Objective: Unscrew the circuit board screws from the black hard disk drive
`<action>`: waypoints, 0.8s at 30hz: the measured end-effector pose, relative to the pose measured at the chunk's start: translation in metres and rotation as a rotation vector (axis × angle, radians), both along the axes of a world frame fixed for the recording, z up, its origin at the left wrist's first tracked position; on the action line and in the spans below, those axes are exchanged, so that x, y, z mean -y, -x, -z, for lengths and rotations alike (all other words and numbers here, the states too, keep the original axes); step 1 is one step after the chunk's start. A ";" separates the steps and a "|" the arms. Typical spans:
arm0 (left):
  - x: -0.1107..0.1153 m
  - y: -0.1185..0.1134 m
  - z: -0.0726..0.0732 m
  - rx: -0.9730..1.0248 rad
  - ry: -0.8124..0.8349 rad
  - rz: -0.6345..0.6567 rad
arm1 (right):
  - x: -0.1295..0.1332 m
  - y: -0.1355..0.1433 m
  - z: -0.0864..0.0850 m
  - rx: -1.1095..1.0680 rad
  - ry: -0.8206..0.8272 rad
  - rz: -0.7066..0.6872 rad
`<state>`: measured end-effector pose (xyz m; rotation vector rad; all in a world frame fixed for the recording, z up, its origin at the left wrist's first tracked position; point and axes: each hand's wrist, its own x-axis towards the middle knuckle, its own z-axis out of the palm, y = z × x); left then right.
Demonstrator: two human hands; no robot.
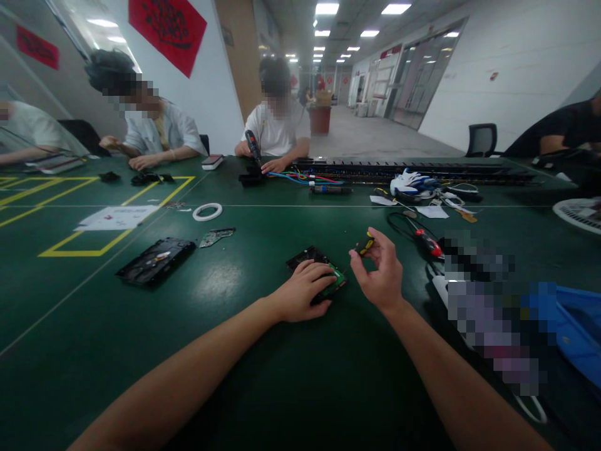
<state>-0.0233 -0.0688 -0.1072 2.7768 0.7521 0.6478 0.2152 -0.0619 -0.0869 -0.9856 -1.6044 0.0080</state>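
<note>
The slim screwdriver handle (364,243) is yellow with black markings, the small flat circuit board (335,285) bright green, the small rectangular casing (300,255) black. Deep green covers the broad, smooth tabletop (263,244), patterned with thin pale lines and straight yellow stripes (70,254). The larger flat oblong case (157,262) is black too, the thin round ring (197,215) plain white, the flat paper sheet (119,217) white with a small red mark. Red and black share the stout tool handle (429,242); the crumpled fabric gloves (409,182) are white and blue, the slender wires (300,179) red, blue and green, the plastic bin (580,329) solid blue, and the four-cornered paper poster (168,31) red with black lettering
</note>
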 end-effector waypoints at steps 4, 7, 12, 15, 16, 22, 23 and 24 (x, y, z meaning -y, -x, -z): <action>0.000 0.000 0.001 0.001 0.002 -0.001 | 0.000 0.000 0.000 0.000 0.013 -0.009; 0.000 0.000 0.001 0.002 0.003 -0.004 | 0.000 0.000 -0.001 -0.001 0.020 -0.006; 0.000 0.000 0.000 -0.003 0.008 -0.006 | 0.002 0.001 -0.005 0.030 0.024 -0.008; 0.000 0.000 -0.001 -0.009 0.017 -0.003 | 0.004 0.001 -0.009 0.045 0.056 -0.048; 0.000 0.000 -0.001 -0.008 0.019 -0.001 | 0.004 0.001 -0.010 0.044 0.067 -0.065; 0.000 0.000 -0.002 0.001 0.010 0.005 | 0.003 -0.003 -0.013 0.061 0.038 -0.025; 0.000 0.000 -0.002 -0.002 0.013 0.003 | 0.002 -0.003 -0.013 0.075 0.021 0.005; 0.000 0.000 -0.002 -0.005 0.016 0.001 | 0.002 -0.003 -0.013 0.088 0.008 0.028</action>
